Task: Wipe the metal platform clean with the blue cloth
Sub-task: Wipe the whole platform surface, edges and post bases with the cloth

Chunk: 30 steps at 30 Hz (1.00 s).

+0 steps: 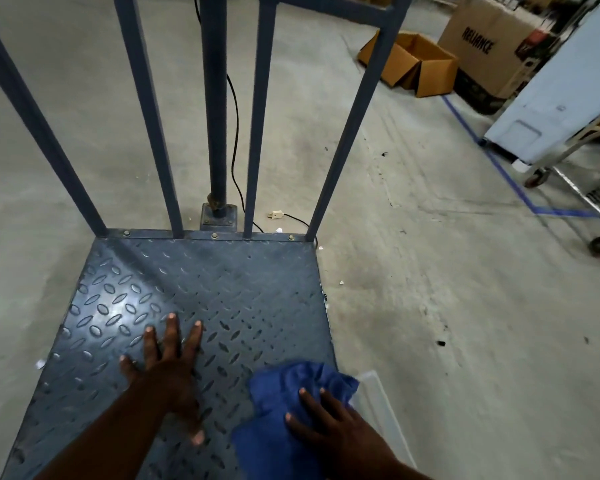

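The left hand (167, 372) lies flat, fingers spread, on the metal platform (222, 278); just right of it, the right hand (329, 424) presses the blue cloth (278, 386) (bunched) with extended fingers.

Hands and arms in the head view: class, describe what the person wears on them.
The left hand and right hand are bare: no gloves, rings or watch show. Both forearms are bare too, no sleeve in view. Nails are short.
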Each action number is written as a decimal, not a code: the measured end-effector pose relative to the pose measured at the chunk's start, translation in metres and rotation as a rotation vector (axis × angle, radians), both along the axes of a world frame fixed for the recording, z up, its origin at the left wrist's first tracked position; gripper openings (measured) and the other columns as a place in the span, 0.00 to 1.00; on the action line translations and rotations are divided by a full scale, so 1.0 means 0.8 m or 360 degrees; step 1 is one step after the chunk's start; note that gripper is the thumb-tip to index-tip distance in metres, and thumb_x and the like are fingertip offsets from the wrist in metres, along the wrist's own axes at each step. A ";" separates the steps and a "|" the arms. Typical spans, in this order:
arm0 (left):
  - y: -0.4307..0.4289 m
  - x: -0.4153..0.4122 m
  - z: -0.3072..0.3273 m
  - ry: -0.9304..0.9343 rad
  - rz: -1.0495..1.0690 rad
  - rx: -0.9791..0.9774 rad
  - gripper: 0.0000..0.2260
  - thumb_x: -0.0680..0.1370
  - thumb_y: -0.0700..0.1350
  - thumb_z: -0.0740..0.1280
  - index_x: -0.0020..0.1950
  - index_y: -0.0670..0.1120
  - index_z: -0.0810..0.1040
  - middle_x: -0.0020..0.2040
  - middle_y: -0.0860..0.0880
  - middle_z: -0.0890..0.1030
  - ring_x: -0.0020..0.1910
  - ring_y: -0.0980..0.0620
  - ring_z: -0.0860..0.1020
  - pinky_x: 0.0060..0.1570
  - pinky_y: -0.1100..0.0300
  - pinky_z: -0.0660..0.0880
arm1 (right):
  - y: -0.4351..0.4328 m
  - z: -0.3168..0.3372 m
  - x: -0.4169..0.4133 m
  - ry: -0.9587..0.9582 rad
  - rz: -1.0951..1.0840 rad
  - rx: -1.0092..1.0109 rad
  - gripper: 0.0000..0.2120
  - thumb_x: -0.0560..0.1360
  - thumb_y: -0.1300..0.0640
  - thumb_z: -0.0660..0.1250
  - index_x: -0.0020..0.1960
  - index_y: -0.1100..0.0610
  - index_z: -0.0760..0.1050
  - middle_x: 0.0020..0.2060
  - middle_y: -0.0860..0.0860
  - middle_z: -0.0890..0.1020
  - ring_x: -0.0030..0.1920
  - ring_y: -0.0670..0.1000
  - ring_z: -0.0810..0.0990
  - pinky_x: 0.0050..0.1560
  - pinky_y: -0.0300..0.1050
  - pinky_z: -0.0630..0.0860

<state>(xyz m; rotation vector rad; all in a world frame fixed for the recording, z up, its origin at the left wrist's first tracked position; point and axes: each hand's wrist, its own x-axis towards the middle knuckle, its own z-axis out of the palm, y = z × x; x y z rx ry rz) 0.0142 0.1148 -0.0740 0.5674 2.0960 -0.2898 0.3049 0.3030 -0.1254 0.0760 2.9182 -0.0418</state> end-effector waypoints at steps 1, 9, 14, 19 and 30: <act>0.001 0.001 0.001 -0.0001 0.0000 -0.0006 0.84 0.52 0.63 0.89 0.75 0.60 0.17 0.66 0.45 0.08 0.76 0.31 0.20 0.76 0.20 0.42 | -0.004 -0.001 0.009 0.0042 0.0033 0.0028 0.27 0.75 0.50 0.60 0.74 0.40 0.67 0.71 0.49 0.77 0.56 0.53 0.87 0.40 0.45 0.84; 0.003 0.004 0.000 0.0023 -0.0022 -0.0004 0.84 0.52 0.63 0.89 0.75 0.60 0.17 0.68 0.44 0.09 0.76 0.31 0.20 0.76 0.20 0.42 | 0.012 0.023 -0.075 -0.0431 -0.0238 -0.0091 0.43 0.66 0.35 0.65 0.81 0.40 0.62 0.81 0.58 0.63 0.73 0.65 0.75 0.66 0.68 0.74; 0.007 0.005 0.003 0.0016 -0.0007 0.0010 0.83 0.52 0.61 0.89 0.75 0.60 0.18 0.71 0.44 0.11 0.76 0.31 0.20 0.75 0.20 0.39 | 0.028 0.044 -0.187 -0.0593 -0.0400 0.0005 0.64 0.66 0.43 0.82 0.84 0.45 0.38 0.83 0.62 0.39 0.83 0.67 0.42 0.78 0.69 0.35; 0.002 0.001 0.000 -0.0001 -0.0014 0.0031 0.84 0.52 0.61 0.89 0.78 0.61 0.19 0.70 0.45 0.10 0.74 0.32 0.18 0.74 0.19 0.38 | 0.026 0.042 -0.211 -0.0627 -0.0473 -0.0062 0.63 0.69 0.42 0.80 0.85 0.50 0.37 0.83 0.63 0.38 0.83 0.67 0.41 0.81 0.64 0.41; 0.000 -0.002 -0.003 0.0004 -0.0043 0.0046 0.83 0.54 0.62 0.89 0.75 0.60 0.16 0.67 0.44 0.09 0.73 0.32 0.18 0.74 0.19 0.37 | -0.030 -0.024 -0.001 0.0083 -0.0080 -0.0212 0.41 0.76 0.27 0.61 0.83 0.45 0.60 0.83 0.54 0.61 0.80 0.63 0.63 0.78 0.56 0.55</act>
